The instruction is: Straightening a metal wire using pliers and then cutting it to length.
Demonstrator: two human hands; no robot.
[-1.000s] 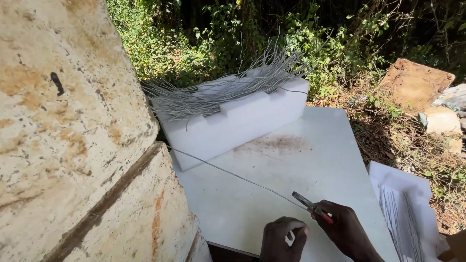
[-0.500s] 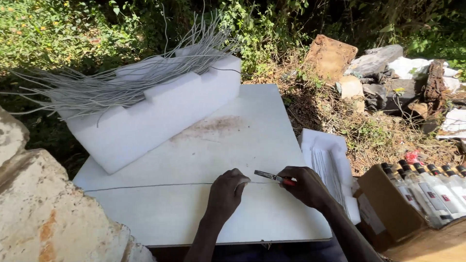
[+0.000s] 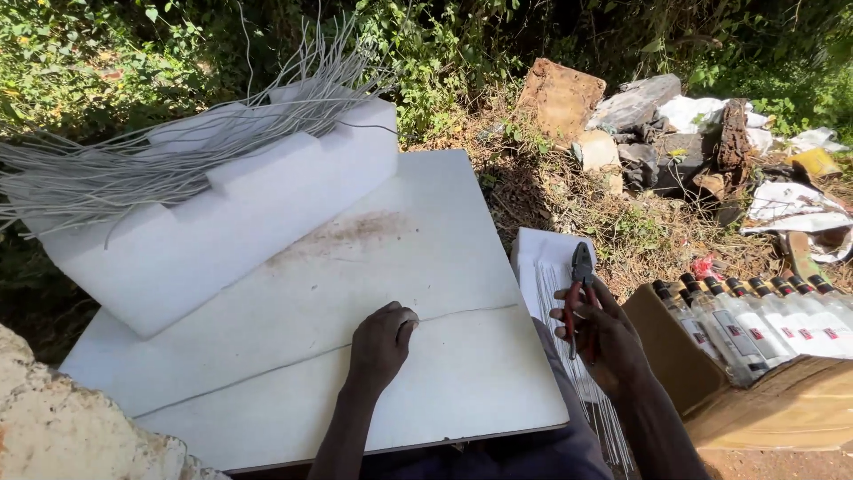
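Wire [image 3: 462, 313], a single thin grey strand, lies stretched across the white bench [image 3: 426, 258], pinned under our left hand [image 3: 382, 342] and running out to the bench's right edge and back toward the lower left. Our left hand is curled, fingertips pressed down on the strand against the board. Our right hand [image 3: 604, 342] is off the bench's right side, closed around the red handles of a pair of pliers [image 3: 580, 289], whose dark nose points up and away; we cannot tell whether the jaws are parted.

We judge the wire light and springy: stiff enough to hold a near-straight line over the board, yet thin enough to kink if bent sharply and to slip under a loose finger. Its cut end is likely sharp. The surest hold looks to be flat pressure near the middle, as the left hand gives now, with the pliers gripping close to the end.

A white foam block [image 3: 231, 222] sits at the bench's far left, carrying a loose sheaf of long grey wires [image 3: 178, 151] that fan beyond both ends. Beside the bench, a white sheet [image 3: 546, 258] holds short cut lengths. At right, a cardboard box [image 3: 773, 400] holds a row of clear bottles [image 3: 773, 311]. Rubble and green brush lie beyond.
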